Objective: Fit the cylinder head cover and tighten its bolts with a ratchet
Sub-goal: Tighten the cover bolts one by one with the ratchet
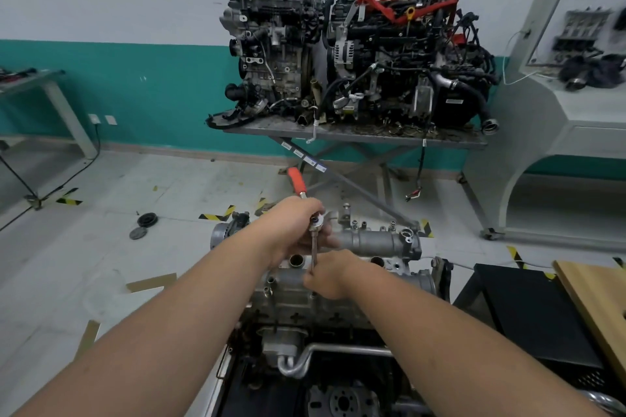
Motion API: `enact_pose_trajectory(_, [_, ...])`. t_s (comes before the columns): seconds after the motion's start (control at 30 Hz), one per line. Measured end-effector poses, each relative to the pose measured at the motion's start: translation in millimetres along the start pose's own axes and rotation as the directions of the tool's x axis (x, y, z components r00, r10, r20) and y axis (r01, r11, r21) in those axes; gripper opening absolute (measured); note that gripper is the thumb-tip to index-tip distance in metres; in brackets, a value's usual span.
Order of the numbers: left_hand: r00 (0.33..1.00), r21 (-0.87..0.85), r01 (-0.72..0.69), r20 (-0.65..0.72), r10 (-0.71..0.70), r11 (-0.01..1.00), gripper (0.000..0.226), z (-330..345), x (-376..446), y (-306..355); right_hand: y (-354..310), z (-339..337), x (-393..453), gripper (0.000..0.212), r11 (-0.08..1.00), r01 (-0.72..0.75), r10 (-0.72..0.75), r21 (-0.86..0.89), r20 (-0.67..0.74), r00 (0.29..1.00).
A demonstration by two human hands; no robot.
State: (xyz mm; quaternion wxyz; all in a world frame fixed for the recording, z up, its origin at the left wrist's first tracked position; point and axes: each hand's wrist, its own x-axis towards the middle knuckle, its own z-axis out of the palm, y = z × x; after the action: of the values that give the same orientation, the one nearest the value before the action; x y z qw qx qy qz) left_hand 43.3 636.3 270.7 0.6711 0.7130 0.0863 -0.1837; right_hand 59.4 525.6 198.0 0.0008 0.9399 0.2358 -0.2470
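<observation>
Ratchet set on a cover bolt

Nearest, the right hand (330, 276) pinches the upright extension bar (314, 252) over the cylinder head cover (369, 240); beyond, the left hand (294, 227) grips the ratchet (298, 181) head (red handle points away).

Left hand (294, 226) grips the head end of a chrome ratchet with a red-orange handle (297, 180); handle angles up and away, thin steel extension bar (314, 251) drops straight down. Right hand (329, 276) pinches the bar's lower end over the grey cast-aluminium cylinder head cover (372, 240) on the engine. Behind: two engines on a grey metal table (355, 136) against the teal-and-white wall.
</observation>
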Motion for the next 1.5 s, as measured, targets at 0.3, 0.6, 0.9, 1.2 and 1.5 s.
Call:
enact_pose_trajectory(0.3, [0.835, 0.933, -0.288, 0.355, 0.42, -0.215, 0.02, -5.4, 9.4, 13.0, -2.4, 3.4, 3.9, 0.042, 0.999, -0.033, 0.033, 0.01, -0.052, 0.998])
enact_pose_trajectory(0.6, [0.832, -0.228, -0.457, -0.451, 0.323, 0.86, 0.049, 36.6, 18.1, -47.5, -8.5, -8.3, -0.2, 0.037, 0.984, -0.08, 0.072, 0.157, 0.056, 0.996])
enact_pose_trajectory(0.9, [0.971, -0.423, -0.138, -0.238, 0.037, 0.895, 0.033, 2.7, 19.1, -25.0, -5.3, -8.2, -1.5, 0.044, 0.996, -0.07, 0.071, 0.048, -0.018, 0.997])
enact_pose_trajectory(1.2, [0.998, 0.099, 0.039, 0.046, -0.044, 0.994, 0.013, -9.9, 12.8, 4.8, -2.2, 0.8, -2.9, 0.031, 1.0, 0.021, -0.022, -0.006, -0.034, 0.999])
enact_pose_trajectory(1.5, [0.891, 0.964, -0.205, 0.254, 0.376, -0.167, 0.03, -2.3, 6.9, 18.1, 1.2, 4.2, -3.0, 0.033, 0.999, -0.017, 0.02, 0.04, -0.062, 0.998])
